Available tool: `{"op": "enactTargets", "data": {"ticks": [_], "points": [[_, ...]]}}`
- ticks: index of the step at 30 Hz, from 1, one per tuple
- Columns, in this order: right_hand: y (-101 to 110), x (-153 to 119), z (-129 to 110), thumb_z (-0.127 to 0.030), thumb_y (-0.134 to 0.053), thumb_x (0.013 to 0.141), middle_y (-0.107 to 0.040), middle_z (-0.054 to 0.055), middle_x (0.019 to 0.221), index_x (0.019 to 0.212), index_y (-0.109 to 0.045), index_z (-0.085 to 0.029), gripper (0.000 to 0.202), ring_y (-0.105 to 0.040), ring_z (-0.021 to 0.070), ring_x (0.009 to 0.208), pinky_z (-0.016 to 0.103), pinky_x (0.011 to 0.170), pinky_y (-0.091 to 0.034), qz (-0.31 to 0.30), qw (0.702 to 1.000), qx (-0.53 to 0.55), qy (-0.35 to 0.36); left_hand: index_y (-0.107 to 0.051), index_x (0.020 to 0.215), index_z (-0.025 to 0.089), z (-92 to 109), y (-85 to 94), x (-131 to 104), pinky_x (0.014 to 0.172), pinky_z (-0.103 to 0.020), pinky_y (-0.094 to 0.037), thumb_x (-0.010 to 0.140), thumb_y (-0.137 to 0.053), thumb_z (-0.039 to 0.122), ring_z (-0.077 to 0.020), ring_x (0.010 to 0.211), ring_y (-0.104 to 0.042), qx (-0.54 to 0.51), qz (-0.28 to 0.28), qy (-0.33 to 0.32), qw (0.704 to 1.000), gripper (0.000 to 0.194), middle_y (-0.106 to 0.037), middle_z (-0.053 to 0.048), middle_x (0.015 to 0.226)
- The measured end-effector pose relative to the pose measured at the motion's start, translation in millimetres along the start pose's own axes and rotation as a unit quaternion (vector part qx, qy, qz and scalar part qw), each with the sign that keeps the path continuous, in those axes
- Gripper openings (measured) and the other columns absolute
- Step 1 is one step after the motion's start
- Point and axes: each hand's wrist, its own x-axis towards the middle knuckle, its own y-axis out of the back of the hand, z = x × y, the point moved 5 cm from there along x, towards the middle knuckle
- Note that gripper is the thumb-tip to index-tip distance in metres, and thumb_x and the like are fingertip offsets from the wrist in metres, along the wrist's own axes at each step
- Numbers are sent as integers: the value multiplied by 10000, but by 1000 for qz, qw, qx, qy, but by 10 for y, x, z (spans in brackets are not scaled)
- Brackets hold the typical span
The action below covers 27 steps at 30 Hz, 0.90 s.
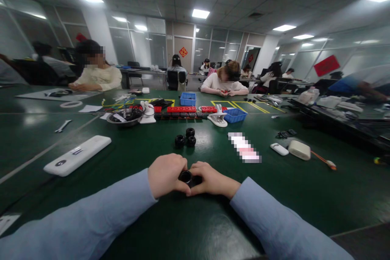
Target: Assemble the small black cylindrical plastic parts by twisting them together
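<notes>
Near the middle of the green table [146, 211], my left hand [168, 175] curls its thumb and fingers round a black ring-shaped part [185, 176]. My right hand [211, 179] meets it from the right, its fingers closed round a second dark part [197, 180] that is mostly hidden. The fingertips of both hands touch or nearly touch. Just beyond them stand three black round parts, one at the left [179, 141], one at the right [191, 141] and one behind [190, 131].
Farther back are a metal bowl [125, 121], red blocks [182, 109], a white clamp [218, 117] and blue trays [235, 115]. A long white device [77, 156] lies left; a beige case [299, 150] lies right. People sit beyond.
</notes>
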Motion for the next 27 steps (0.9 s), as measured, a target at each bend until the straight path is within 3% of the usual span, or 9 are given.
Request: {"op": "enactTargets", "data": {"ticks": [7,14,21,24,27], "points": [[-15,10,11,-445,-734,636,-563,-2,786,798,-631,-171,334,-477,146,741,251,667,-334,2,1000,-12,-12,-605,775,135,86,-5,-63,598,-310,-441,645,-612,607,-243,724,-598,69,41,62,995,490,-629,-83,765],[-17,18,13,-455,-735,626,-547,-5,764,749,-611,-161,342,-469,141,723,245,658,-337,4,1000,-24,-13,-619,750,112,116,-33,-34,611,-337,-425,700,-459,705,-255,697,-600,106,62,78,989,616,-632,-119,730],[-19,27,23,-426,-750,620,-532,-6,741,757,-610,-161,329,-469,148,721,248,654,-340,2,999,-32,-20,-632,705,107,52,-56,-17,726,-441,-372,640,-351,814,-290,692,-578,96,93,26,991,763,-627,-149,695],[-1,19,4,-476,-717,643,-543,-1,760,779,-618,-168,351,-478,153,736,257,667,-348,2,1000,-23,-17,-649,812,119,5,15,-15,764,-434,-357,714,-376,745,-282,772,-579,73,102,-12,992,690,-639,-133,769],[21,8,-20,-468,-708,662,-570,4,801,831,-628,-179,344,-495,159,768,269,700,-358,0,1000,-8,-7,-631,997,171,-28,80,-22,781,-382,-363,803,-436,609,-239,837,-582,18,72,-80,994,517,-653,-83,875]]}}
